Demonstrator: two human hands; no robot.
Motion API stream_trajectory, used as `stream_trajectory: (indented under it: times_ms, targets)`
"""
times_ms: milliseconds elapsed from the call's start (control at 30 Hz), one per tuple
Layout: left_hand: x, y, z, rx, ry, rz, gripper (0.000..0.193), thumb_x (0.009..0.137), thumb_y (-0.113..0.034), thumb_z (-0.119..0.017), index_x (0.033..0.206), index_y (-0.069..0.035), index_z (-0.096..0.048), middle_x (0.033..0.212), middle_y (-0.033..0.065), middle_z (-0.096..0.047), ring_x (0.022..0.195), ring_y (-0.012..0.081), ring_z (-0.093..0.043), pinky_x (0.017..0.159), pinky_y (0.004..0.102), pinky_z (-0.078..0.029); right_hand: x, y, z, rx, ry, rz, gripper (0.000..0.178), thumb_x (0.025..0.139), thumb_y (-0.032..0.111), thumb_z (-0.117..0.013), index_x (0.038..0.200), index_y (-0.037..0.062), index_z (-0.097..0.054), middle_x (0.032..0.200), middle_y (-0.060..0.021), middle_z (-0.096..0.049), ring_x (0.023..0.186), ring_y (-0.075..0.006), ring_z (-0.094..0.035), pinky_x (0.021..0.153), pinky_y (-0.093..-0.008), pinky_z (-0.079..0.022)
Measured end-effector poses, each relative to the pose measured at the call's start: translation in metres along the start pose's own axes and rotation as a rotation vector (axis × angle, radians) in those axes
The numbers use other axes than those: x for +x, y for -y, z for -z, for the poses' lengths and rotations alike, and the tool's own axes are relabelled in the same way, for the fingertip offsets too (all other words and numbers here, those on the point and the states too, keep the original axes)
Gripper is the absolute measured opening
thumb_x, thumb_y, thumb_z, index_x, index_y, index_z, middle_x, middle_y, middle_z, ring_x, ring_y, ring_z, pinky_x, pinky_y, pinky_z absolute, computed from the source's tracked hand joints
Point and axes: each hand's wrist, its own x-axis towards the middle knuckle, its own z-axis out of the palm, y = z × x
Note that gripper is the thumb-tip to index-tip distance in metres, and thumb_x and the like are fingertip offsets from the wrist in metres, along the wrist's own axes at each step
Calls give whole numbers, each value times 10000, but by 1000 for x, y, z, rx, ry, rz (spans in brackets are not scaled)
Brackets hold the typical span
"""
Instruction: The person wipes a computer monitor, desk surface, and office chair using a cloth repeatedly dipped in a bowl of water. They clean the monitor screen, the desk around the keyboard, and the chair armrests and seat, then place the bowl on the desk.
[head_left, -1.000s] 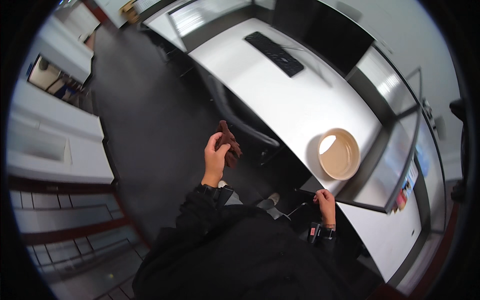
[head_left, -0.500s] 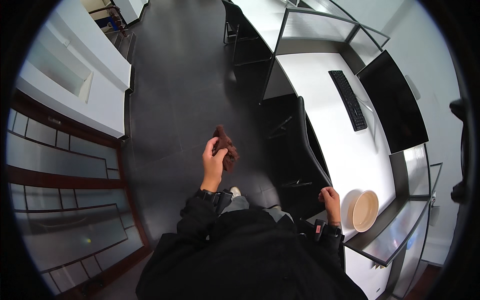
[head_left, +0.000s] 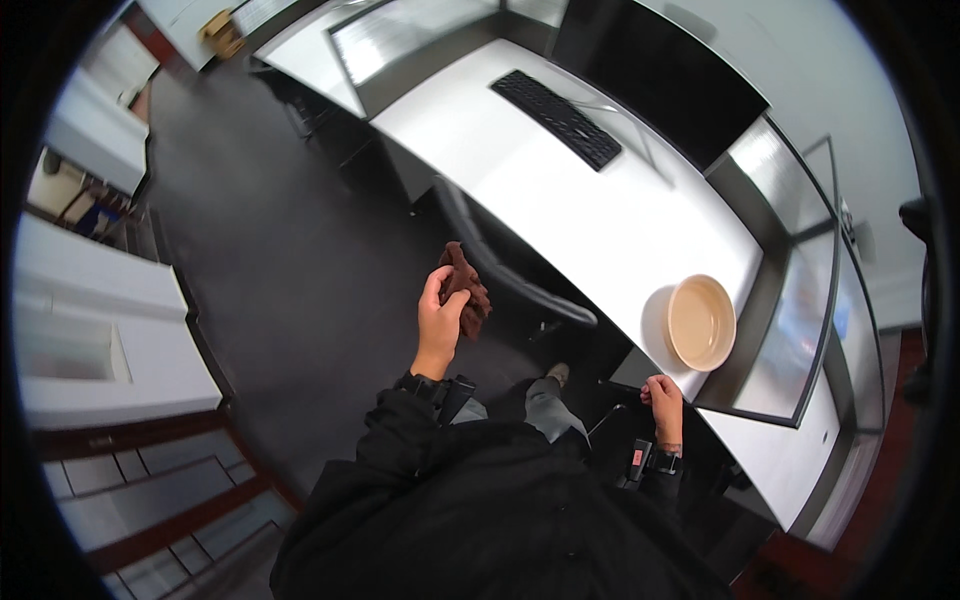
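Observation:
My left hand is closed on a crumpled brown cloth, thumb over one side, held in the air above the dark floor. Just beyond it lies the curved black back of a chair. My right hand, its fingers curled in and nothing showing in them, hovers by the near edge of the white desk. A round beige basin stands on the desktop close to that hand, apart from it.
A black keyboard and a large dark monitor occupy the far part of the desk. Framed translucent partitions border it. To the left are a white wall and wood-framed glass doors.
My view and body have turned right toward the desk, so basin, keyboard and chair sit further left and up in the picture. The cloth stays in my left hand.

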Motion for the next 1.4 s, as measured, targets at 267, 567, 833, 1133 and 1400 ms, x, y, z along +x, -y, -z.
stream_trajectory:
  times_ms: [267,567,833,1133,1400]
  targets:
    - [32,107,-177,116,321,150,319,850,26,-487,1166,26,-440,1039,111,-569,919,170,-595,786,290,-487,56,-67,107,152,-126,-165,171,893,176,-552,880,11,-591,724,-28,-582,629,-87,-537,577,-211,-436]
    - [14,184,-286,308,698,384,455,849,11,-560,1272,-20,-397,1027,105,-609,893,139,-603,737,254,-500,90,-42,133,261,95,-69,437,895,178,-581,1282,38,-437,1037,-110,-594,837,-136,-583,729,-257,-478]
    - [-25,195,-308,138,921,619,519,855,-13,-555,1326,-19,-337,1159,113,-530,979,150,-578,803,268,-483,99,24,103,370,351,135,871,761,95,-709,1448,69,-173,1315,-109,-429,1167,-177,-465,901,-293,-443]
    - [-10,208,-284,436,1112,396,469,853,-114,-564,1299,-53,-432,1197,138,-547,1135,253,-510,909,330,-435,104,5,94,191,45,140,610,748,9,-605,1320,-4,-393,1213,-109,-526,1125,-167,-508,955,-290,-401]
    - [13,225,-306,769,1192,-180,350,822,-119,-543,1165,-53,-551,1155,148,-565,1073,324,-518,932,374,-409,161,-32,108,-263,-315,332,507,670,-38,-555,1173,20,-538,1079,-186,-581,1041,-318,-567,918,-360,-444]
